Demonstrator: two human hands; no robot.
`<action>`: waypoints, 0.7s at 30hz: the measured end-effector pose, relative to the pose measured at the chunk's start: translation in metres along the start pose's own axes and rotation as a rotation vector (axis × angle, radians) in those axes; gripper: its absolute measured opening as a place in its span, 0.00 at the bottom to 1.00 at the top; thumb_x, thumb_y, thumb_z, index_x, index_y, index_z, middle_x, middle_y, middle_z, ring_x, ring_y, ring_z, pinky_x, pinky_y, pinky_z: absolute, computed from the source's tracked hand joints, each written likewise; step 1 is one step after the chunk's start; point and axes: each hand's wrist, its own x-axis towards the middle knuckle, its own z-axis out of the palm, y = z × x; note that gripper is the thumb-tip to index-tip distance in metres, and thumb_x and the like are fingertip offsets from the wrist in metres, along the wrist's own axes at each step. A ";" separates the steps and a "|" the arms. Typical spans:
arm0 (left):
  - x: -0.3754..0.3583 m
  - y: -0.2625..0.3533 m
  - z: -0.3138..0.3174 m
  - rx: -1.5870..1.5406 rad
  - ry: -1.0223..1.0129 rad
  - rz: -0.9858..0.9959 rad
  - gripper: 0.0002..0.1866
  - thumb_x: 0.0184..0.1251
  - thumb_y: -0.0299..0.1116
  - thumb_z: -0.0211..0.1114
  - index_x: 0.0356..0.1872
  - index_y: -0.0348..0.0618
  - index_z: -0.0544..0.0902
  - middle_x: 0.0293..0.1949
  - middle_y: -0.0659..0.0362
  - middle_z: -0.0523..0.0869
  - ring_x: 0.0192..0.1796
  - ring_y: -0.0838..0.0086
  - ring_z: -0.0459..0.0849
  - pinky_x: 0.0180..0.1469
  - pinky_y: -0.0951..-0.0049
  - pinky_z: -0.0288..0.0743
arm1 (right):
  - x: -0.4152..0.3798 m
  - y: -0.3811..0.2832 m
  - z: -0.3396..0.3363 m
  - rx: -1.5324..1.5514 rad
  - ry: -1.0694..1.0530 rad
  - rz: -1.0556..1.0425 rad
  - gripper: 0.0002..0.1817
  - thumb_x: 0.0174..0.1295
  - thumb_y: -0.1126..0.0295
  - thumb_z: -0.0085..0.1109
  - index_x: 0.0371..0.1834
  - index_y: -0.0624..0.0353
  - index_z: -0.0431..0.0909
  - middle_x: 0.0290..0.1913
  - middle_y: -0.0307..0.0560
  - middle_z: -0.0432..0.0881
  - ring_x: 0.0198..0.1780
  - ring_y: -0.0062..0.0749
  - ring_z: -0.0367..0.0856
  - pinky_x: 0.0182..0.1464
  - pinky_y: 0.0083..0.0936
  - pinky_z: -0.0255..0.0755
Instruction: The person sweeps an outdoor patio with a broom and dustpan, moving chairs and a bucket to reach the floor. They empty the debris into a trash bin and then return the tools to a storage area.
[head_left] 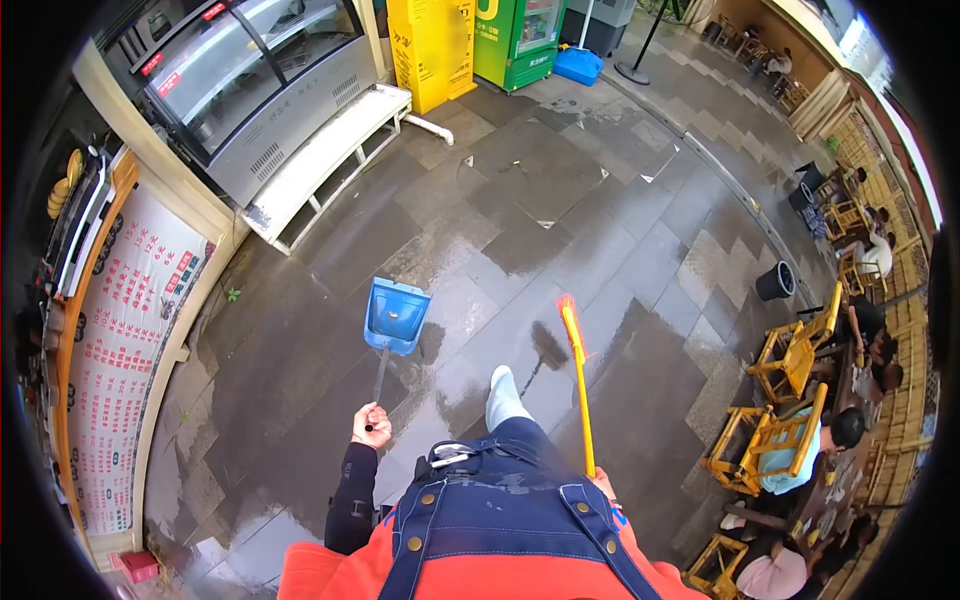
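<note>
My left hand [372, 426] is wrapped round the dark end of the handle of a blue dustpan [397, 316]. The pan is held out ahead of me, above the wet paving. On the other side my right hand [603, 482] grips the yellow stick of a broom [582, 390], partly covered by my apron strap. Orange-red bristles top the far end of that broom, apart from the dustpan. Between the two tools one foot in a pale boot [506, 398] reaches forward. A dark blue apron [490, 520] covers my front.
People sit on yellow bamboo chairs [790, 440] along the right, with a black bucket [775, 281] near them. At left stand a menu board [140, 360] and a glass display counter [270, 80] with a white bench [325, 165]. Yellow and green cabinets [515, 45] stand ahead.
</note>
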 end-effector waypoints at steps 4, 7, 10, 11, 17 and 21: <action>0.059 0.012 0.104 0.101 -0.019 0.079 0.14 0.51 0.30 0.51 0.10 0.49 0.61 0.08 0.70 0.61 0.09 0.86 0.60 0.11 0.85 0.51 | 0.107 -0.130 0.000 0.043 -0.117 0.042 0.09 0.45 0.79 0.44 0.27 0.56 0.56 0.11 0.39 0.61 0.08 0.23 0.60 0.09 0.22 0.57; 0.103 0.030 0.171 0.146 0.029 0.096 0.13 0.52 0.31 0.50 0.11 0.49 0.62 0.08 0.70 0.61 0.09 0.85 0.59 0.10 0.84 0.51 | 0.164 -0.248 0.015 0.017 -0.068 0.049 0.09 0.47 0.76 0.48 0.28 0.56 0.59 0.12 0.36 0.62 0.08 0.20 0.59 0.10 0.18 0.57; 0.157 0.053 0.229 0.193 0.043 0.064 0.13 0.52 0.31 0.50 0.12 0.51 0.61 0.08 0.70 0.60 0.09 0.85 0.59 0.11 0.83 0.50 | 0.235 -0.345 0.029 -0.017 -0.154 0.025 0.08 0.46 0.76 0.48 0.29 0.57 0.60 0.12 0.36 0.62 0.09 0.20 0.59 0.10 0.18 0.57; 0.180 0.060 0.251 0.229 0.064 0.072 0.13 0.52 0.31 0.50 0.11 0.51 0.60 0.08 0.70 0.60 0.10 0.85 0.58 0.11 0.83 0.49 | 0.261 -0.374 0.034 -0.063 -0.137 -0.024 0.08 0.47 0.76 0.48 0.30 0.57 0.61 0.12 0.36 0.63 0.08 0.20 0.59 0.10 0.18 0.58; 0.334 0.115 0.365 0.251 0.133 -0.002 0.14 0.50 0.30 0.50 0.10 0.50 0.59 0.09 0.68 0.60 0.10 0.83 0.56 0.12 0.82 0.47 | 0.348 -0.503 0.072 -0.164 -0.098 -0.096 0.08 0.47 0.76 0.49 0.31 0.58 0.61 0.11 0.37 0.62 0.07 0.21 0.59 0.09 0.18 0.57; 0.432 0.139 0.444 0.212 0.172 -0.087 0.13 0.47 0.28 0.52 0.09 0.47 0.60 0.08 0.65 0.62 0.11 0.80 0.60 0.12 0.81 0.49 | 0.395 -0.571 0.090 -0.165 -0.087 -0.082 0.09 0.48 0.76 0.48 0.31 0.59 0.61 0.10 0.37 0.62 0.07 0.21 0.59 0.09 0.19 0.56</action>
